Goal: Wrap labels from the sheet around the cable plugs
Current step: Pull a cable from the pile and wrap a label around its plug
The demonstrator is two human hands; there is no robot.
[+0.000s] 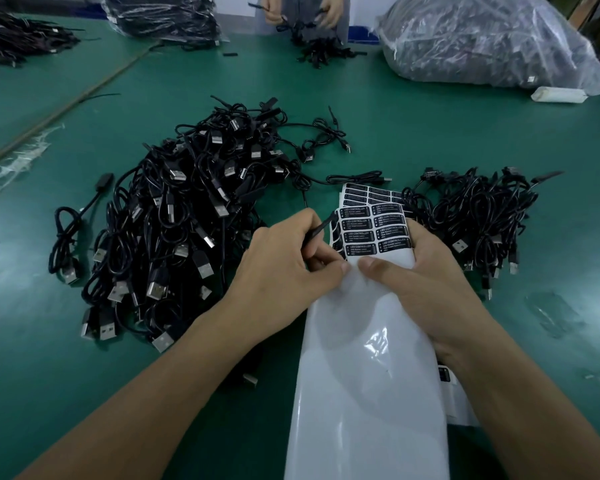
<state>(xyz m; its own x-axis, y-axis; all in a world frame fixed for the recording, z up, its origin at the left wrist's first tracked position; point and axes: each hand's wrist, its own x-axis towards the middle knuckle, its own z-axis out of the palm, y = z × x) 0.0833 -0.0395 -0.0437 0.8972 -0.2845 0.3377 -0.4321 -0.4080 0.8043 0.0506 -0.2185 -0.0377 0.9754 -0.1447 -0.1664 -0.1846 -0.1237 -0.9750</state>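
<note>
**Both hands on the label sheet, cable heaps close on either side**

We see the label sheet [361,348] held up over the green table [413,133], its glossy white backing curving down toward the camera. Its black labels [378,233] crowd the far end. The right hand [430,278] grasps the sheet, with the thumb laid across the front just under the lowest row and the fingers wrapped behind. The left hand [284,268] is curled, its thumb tip meeting the sheet's left edge. It pinches a slim black plug [321,231] that pokes out toward the labels.

On the left, a big heap of USB cables [181,220] reaches right up to the left hand. A smaller heap [475,216] lies just beyond the right hand, partly hidden by the sheet. One loose cable [70,237] lies apart at the left. Under the right wrist we can make out the edge of a second sheet [461,407].

Across the table, another person's hands [329,12] work over a small bundle of cables [316,46]. A clear bag [482,39] packed with dark cables lies at the far right, with a small white roll [558,95] beside it. A strip of crumpled tape [14,161] clings to the table at the far left.
</note>
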